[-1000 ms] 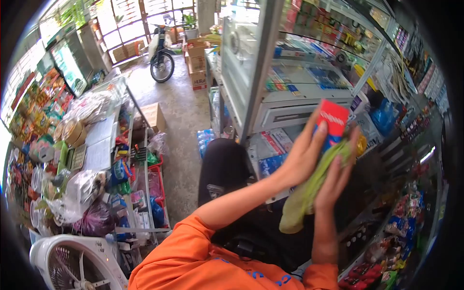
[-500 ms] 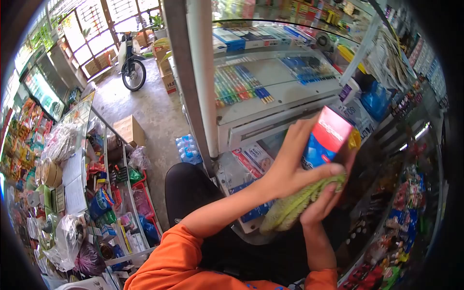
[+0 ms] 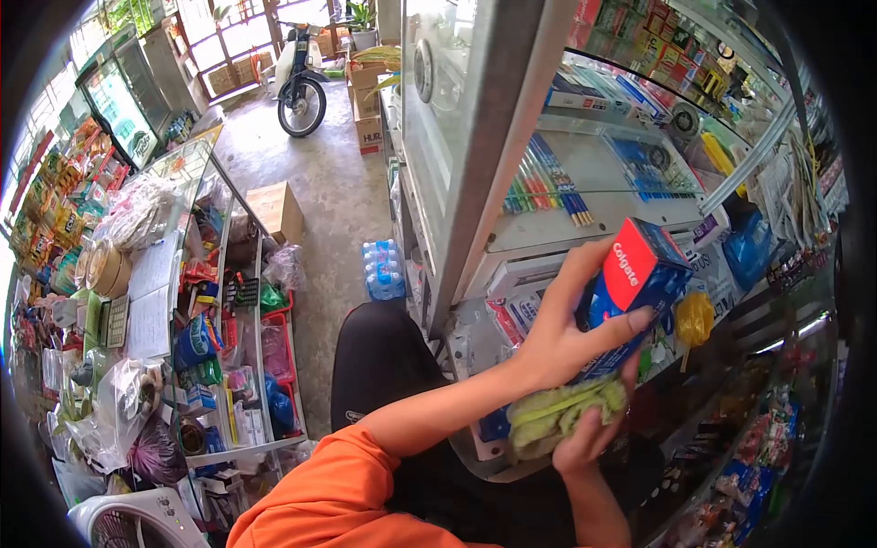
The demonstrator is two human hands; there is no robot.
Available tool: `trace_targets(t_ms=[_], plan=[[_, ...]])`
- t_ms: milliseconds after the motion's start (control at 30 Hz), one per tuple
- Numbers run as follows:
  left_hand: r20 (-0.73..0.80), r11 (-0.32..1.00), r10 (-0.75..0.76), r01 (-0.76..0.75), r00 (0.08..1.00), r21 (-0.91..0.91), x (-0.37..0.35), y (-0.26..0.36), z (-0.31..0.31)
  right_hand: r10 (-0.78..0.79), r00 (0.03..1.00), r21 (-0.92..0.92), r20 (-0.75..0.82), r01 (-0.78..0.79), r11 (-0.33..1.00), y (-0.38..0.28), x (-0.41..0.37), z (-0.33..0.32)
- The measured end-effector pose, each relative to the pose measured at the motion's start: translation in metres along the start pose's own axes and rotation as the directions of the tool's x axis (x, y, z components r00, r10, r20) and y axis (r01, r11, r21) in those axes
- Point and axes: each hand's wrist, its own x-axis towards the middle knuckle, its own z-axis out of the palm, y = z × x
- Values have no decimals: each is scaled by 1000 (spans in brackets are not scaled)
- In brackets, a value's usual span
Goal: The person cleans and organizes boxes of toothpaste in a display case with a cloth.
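Note:
My left hand (image 3: 571,333) grips a red and blue Colgate toothpaste box (image 3: 630,269), thumb across its side. The box is tilted, its red end facing up. Just below, my right hand (image 3: 589,443) is closed on a bunched yellow-green cloth (image 3: 557,416), which lies against the lower part of the box. Some fingers of both hands are hidden behind the box and cloth. Beyond them is a glass display case (image 3: 539,233) with coloured pencils (image 3: 548,178) on its shelf. A yellow plastic bag (image 3: 694,320) hangs to the right of the box.
The case's metal-framed door (image 3: 498,137) stands left of my hands. A glass counter (image 3: 219,183) packed with goods runs along the left. On the floor are a bottle pack (image 3: 382,269), a cardboard box (image 3: 274,212) and, farther off, a motorbike (image 3: 300,87). A fan (image 3: 137,521) is at lower left.
The view has swung left, so the door frame shows farther right. The toothpaste box has turned to show more of its blue side, and the cloth has moved lower along it.

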Motion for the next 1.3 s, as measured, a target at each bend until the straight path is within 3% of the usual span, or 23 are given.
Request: trace_targets(t_ms=[33, 133, 167, 200, 300, 400, 467, 533, 633, 700, 767, 833, 933, 1067, 1100, 1133, 1300], plan=[[-42, 990, 126, -123, 991, 66, 1, 4, 4, -1, 1000, 0, 4, 1, 1000, 2, 0, 1], [26, 967, 190, -192, 981, 165, 2, -6, 3, 45, 997, 71, -58, -41, 997, -3, 11, 1], [135, 963, 130, -158, 982, 220, 0, -4, -1, 31, 993, 175, -112, -11, 985, -12, 35, -1], [139, 963, 131, -159, 982, 218, -1, -5, 0, 21, 986, 275, -167, 27, 961, -21, 58, -5], [249, 970, 22, -81, 968, 228, -9, -3, 7, -14, 952, 232, -305, 89, 969, -49, 108, -16], [227, 978, 84, -124, 970, 170, -11, -1, 14, 35, 942, 366, -335, 96, 926, -59, 117, -18], [214, 974, 82, -123, 973, 189, -9, 6, 11, 34, 976, 315, -214, 36, 949, -42, 90, -10], [36, 995, 101, -100, 994, -15, -6, 12, 9, 16, 998, 171, -61, -6, 985, -7, 37, -4], [88, 975, 175, -186, 981, 126, 0, 18, -3, 28, 998, 79, 48, -32, 996, 13, -12, 7], [105, 966, 175, -192, 979, 172, -3, 18, 3, -91, 995, 2, -39, 91, 996, 15, -18, 9], [172, 967, 149, -180, 974, 180, -7, 9, 6, -3, 990, 157, -144, 26, 987, -5, 17, 4], [243, 960, 160, -208, 957, 186, -10, -2, 14, 0, 953, 277, -302, 88, 957, -26, 66, -2], [299, 972, 116, -170, 947, 162, -16, -10, 22, 16, 922, 222, -388, 77, 972, -63, 112, -21], [275, 969, 138, -187, 951, 162, -14, -9, 12, 18, 968, 298, -252, 60, 953, -30, 69, -6], [173, 983, 128, -148, 976, 108, -13, -5, 11, -73, 982, 173, -175, 104, 979, -18, 51, -3], [68, 992, 110, -113, 992, 52, -13, -1, 9, -33, 996, 71, -82, 39, 997, -3, 19, -2], [46, 986, 149, -152, 988, 71, -9, 10, 2, -23, 995, 27, -101, 25, 999, 27, -51, 18]])
